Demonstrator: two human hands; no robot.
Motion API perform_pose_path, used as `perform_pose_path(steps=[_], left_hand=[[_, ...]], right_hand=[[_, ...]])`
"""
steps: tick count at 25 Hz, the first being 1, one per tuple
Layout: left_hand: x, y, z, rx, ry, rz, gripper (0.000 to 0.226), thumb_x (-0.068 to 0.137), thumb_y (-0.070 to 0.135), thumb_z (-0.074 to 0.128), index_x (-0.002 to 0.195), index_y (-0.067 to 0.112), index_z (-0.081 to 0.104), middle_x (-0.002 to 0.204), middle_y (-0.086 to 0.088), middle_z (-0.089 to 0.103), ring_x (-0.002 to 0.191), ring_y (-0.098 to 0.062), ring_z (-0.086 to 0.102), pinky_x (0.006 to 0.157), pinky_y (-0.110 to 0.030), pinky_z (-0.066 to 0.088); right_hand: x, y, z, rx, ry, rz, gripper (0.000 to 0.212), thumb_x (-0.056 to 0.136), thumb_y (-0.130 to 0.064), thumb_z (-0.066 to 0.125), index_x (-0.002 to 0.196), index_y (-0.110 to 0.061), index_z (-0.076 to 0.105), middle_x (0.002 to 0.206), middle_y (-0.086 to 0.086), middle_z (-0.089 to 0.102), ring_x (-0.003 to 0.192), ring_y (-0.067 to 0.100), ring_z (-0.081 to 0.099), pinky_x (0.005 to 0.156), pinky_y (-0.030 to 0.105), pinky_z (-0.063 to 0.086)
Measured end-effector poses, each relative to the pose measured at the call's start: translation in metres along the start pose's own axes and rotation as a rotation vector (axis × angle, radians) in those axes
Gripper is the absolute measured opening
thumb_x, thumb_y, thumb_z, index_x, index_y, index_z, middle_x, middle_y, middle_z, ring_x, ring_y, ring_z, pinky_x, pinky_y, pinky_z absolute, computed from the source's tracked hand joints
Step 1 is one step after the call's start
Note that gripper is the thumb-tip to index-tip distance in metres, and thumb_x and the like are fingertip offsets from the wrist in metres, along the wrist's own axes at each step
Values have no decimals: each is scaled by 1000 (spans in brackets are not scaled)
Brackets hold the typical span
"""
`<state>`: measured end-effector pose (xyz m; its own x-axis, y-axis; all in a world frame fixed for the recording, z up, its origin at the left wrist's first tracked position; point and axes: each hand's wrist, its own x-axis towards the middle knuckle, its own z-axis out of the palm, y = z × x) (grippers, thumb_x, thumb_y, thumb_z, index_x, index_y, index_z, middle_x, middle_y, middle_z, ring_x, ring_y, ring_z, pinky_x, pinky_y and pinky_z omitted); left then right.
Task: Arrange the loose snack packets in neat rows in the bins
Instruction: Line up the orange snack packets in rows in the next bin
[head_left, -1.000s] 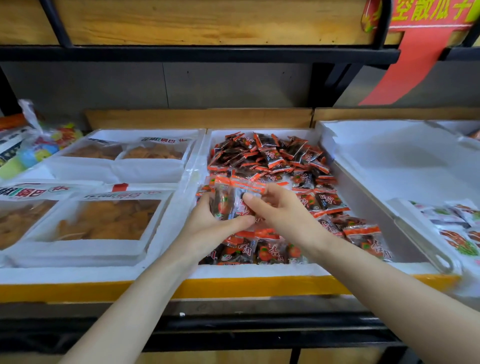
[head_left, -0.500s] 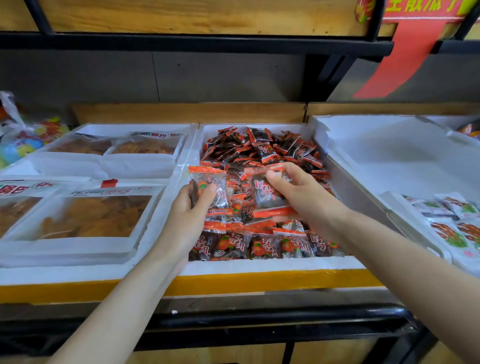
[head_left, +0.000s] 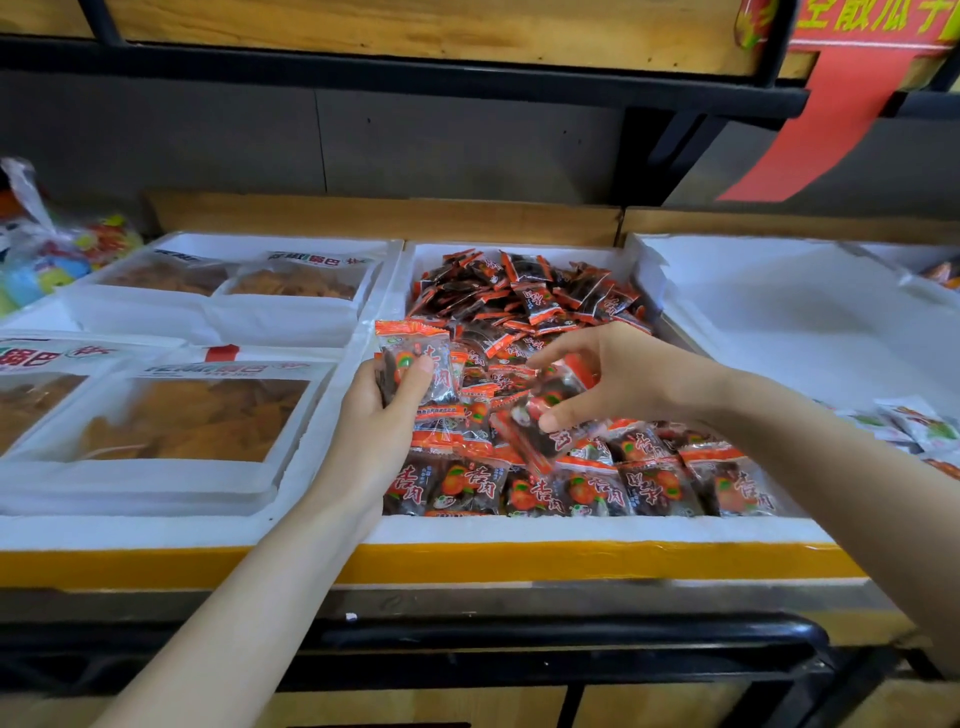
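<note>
Snack packets (head_left: 524, 332), red/dark wrappers, all in mid foam bin (head_left: 571, 529). Front row (head_left: 582, 488) neat along near wall, side by side, labels up. Loose pile (head_left: 530, 293) behind, heaped up to back wall. Small stack (head_left: 415, 364) gripped in left hand (head_left: 371, 421): thumb across front, fingers curled behind, held upright over bin's left side, above pile. Single packet (head_left: 545, 415) pinched in right hand (head_left: 628, 382) btwn thumb + fingers, tilted, just above packets behind front row; touching them or not, can't tell. Left bin (head_left: 156, 530): clear-lidded trays (head_left: 192, 415) of orange-brown snack, 2 near, 2 far. Right bin (head_left: 779, 312): white lining, few pale packets (head_left: 919, 423) at near right corner. Yellow strip (head_left: 519, 564) along shelf front edge. Red banner (head_left: 831, 119) hanging top right.
</note>
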<state>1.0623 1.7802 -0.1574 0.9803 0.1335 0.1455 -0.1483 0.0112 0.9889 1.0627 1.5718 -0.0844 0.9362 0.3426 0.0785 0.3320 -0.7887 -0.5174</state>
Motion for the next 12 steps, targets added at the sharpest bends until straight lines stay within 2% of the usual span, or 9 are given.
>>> perform_pose_path(steps=[2, 4, 5, 6, 8, 10, 11, 12], left_hand=[[0, 0, 0, -8, 0, -7, 38, 90, 56, 54, 122, 35, 54, 124, 4, 64, 118, -23, 59, 104, -52, 44], [-1, 0, 1, -14, -2, -2, 36, 90, 56, 54, 119, 35, 54, 122, 4, 65, 116, -23, 60, 103, -52, 45], [-2, 0, 1, -16, -7, 3, 37, 90, 55, 54, 120, 34, 54, 121, 3, 65, 115, -22, 60, 102, -52, 46], [-2, 1, 2, -17, -12, 4, 39, 91, 54, 54, 123, 32, 54, 122, 3, 65, 114, -22, 61, 102, -51, 47], [-3, 3, 2, -20, -21, 9, 39, 93, 51, 52, 126, 29, 52, 121, 2, 66, 112, -20, 63, 100, -48, 49], [-5, 3, 2, -26, -35, 10, 39, 93, 50, 53, 126, 29, 52, 122, 3, 66, 113, -20, 62, 101, -49, 48], [-5, 4, 2, -26, -41, 6, 40, 92, 52, 54, 126, 30, 52, 123, 3, 65, 115, -21, 61, 102, -50, 47], [-6, 4, 2, -25, -45, 6, 40, 91, 53, 54, 125, 31, 53, 123, 4, 65, 116, -21, 60, 103, -49, 46]], right_hand=[[0, -5, 2, 37, -35, 21, 39, 75, -34, 75, 108, -19, 62, 86, -7, 61, 67, 6, 66, 62, 17, 51], [3, -5, 9, -12, -87, 1, 34, 82, -36, 67, 102, -10, 63, 89, 7, 69, 70, 15, 67, 64, 24, 54], [4, -3, 14, -48, -121, -13, 29, 85, -36, 64, 97, -10, 65, 90, 10, 68, 74, 19, 64, 65, 27, 50], [4, -3, 19, -79, -157, -26, 23, 87, -35, 62, 88, -13, 64, 84, 8, 65, 73, 20, 59, 65, 27, 45], [4, 0, 28, -126, -207, -28, 20, 90, -34, 60, 74, -23, 54, 72, -5, 53, 67, 11, 49, 63, 23, 37], [5, 3, 35, -143, -219, -4, 14, 92, -33, 58, 80, -31, 50, 78, -14, 50, 72, 3, 48, 70, 22, 37], [4, 4, 38, -172, -227, -14, 3, 93, -33, 56, 92, -31, 55, 90, -13, 55, 82, 5, 53, 77, 23, 38], [4, 4, 42, -213, -234, -25, 19, 94, -32, 54, 112, -25, 57, 105, -7, 59, 97, 11, 56, 85, 26, 39]])
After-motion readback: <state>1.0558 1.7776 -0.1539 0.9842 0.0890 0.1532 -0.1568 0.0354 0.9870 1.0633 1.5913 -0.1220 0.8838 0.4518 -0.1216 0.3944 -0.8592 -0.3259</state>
